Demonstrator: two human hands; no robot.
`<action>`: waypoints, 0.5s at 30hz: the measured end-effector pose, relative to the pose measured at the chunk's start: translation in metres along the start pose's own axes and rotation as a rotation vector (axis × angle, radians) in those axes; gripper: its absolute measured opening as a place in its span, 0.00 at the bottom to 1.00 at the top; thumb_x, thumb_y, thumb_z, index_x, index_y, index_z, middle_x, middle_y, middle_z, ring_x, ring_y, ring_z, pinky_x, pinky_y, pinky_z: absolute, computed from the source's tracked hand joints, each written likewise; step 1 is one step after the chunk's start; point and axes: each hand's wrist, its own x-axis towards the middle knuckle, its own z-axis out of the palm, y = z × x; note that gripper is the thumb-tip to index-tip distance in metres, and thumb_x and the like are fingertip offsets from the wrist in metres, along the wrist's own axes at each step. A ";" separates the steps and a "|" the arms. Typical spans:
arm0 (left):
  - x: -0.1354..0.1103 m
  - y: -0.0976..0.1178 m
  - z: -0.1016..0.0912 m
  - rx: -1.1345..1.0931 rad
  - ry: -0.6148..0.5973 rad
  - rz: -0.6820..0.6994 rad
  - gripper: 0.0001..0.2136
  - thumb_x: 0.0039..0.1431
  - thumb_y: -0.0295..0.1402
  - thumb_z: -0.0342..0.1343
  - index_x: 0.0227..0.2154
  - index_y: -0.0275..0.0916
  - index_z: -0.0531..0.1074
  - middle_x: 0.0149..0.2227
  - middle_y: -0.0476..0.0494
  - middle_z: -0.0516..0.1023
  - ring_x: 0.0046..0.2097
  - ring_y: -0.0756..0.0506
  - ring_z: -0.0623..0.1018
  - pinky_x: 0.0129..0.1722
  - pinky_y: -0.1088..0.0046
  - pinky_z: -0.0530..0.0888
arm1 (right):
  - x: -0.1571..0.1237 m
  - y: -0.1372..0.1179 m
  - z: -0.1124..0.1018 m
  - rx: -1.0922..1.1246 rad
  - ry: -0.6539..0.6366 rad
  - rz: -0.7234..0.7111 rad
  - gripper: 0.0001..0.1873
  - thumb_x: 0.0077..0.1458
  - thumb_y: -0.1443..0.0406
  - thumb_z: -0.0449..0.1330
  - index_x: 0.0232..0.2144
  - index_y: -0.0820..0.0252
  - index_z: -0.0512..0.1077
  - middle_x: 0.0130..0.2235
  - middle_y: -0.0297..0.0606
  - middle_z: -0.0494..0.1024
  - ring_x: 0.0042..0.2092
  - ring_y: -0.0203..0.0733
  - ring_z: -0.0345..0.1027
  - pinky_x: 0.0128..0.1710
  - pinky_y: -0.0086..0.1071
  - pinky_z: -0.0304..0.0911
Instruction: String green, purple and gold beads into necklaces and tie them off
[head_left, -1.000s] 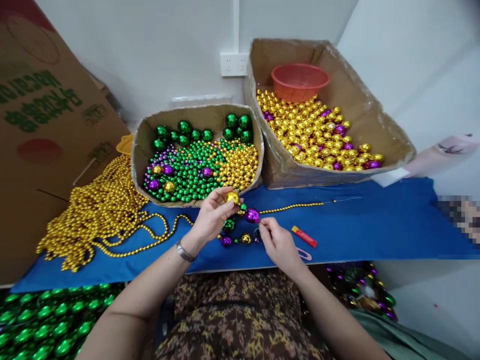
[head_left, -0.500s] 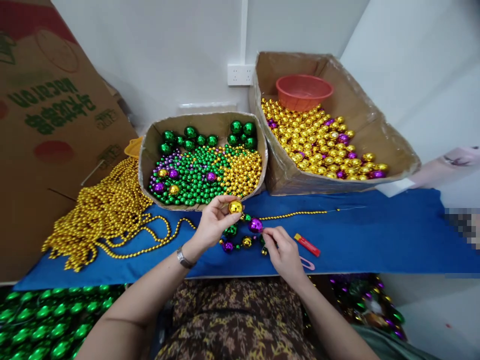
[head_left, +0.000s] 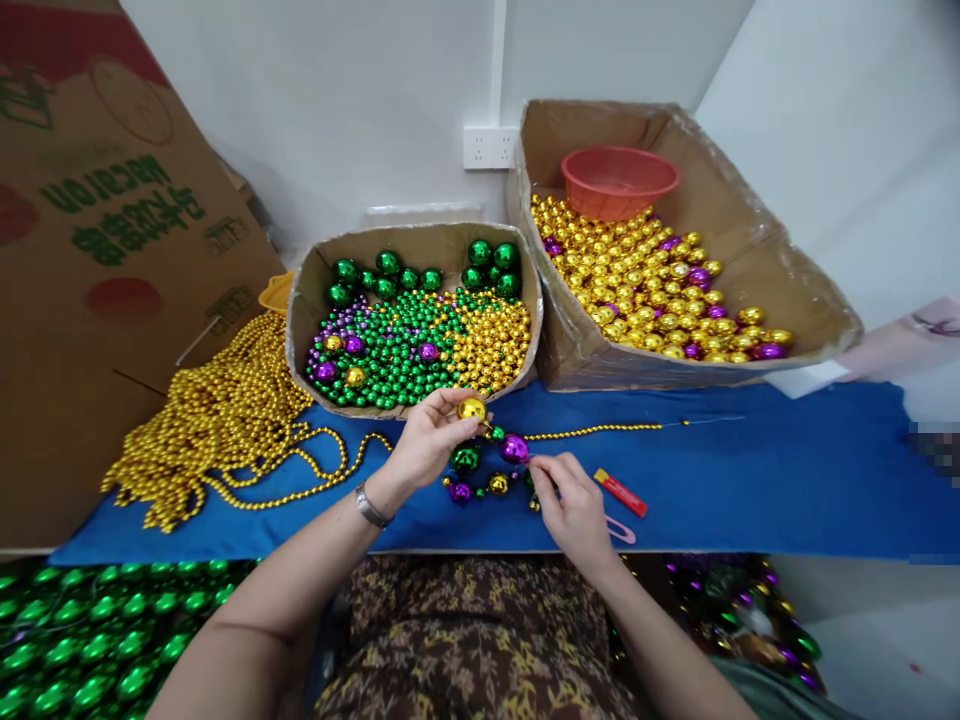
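Between thumb and fingers, my left hand (head_left: pixel 435 440) grips a shiny gold ball (head_left: pixel 472 408), one of the balls on a bead string. A small green bead (head_left: pixel 495 433) and a large purple ball (head_left: pixel 514 449) follow it towards my right hand (head_left: pixel 570 505). My right fingertips are pinched on the string just beside the purple ball; the thin string itself hardly shows there. The rest of the string curls on the blue cloth below, with a dark green ball (head_left: pixel 465 459), a gold ball (head_left: pixel 498 484) and another purple ball (head_left: pixel 460 492). My right fingers hide part of it.
Behind my hands stand a carton of green, gold and purple beads (head_left: pixel 300 330) and a larger carton (head_left: pixel 817 290) with gold balls and a red basin (head_left: pixel 619 183). Gold bead chains (head_left: pixel 217 420) pile up left. A red-yellow cutter (head_left: pixel 622 493) and pink loop (head_left: pixel 621 530) lie right.
The whole view has shifted slightly, so the cartons and table sit a little farther right. Both hands keep the same hold on the bead string, with hardly any movement.
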 end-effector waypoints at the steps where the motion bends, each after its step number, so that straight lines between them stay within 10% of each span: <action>1: 0.000 0.000 0.000 -0.004 0.004 -0.007 0.16 0.45 0.29 0.69 0.38 0.38 0.73 0.43 0.43 0.79 0.39 0.46 0.80 0.41 0.69 0.78 | 0.000 0.000 0.000 0.006 -0.002 0.001 0.08 0.64 0.65 0.51 0.37 0.57 0.71 0.32 0.38 0.73 0.33 0.40 0.70 0.36 0.32 0.67; 15: -0.002 -0.002 -0.002 0.010 0.003 0.057 0.17 0.44 0.29 0.70 0.38 0.37 0.73 0.41 0.43 0.79 0.40 0.46 0.81 0.40 0.70 0.78 | 0.000 0.000 0.001 0.025 -0.042 0.017 0.09 0.64 0.64 0.51 0.37 0.57 0.71 0.32 0.38 0.74 0.32 0.39 0.70 0.36 0.32 0.67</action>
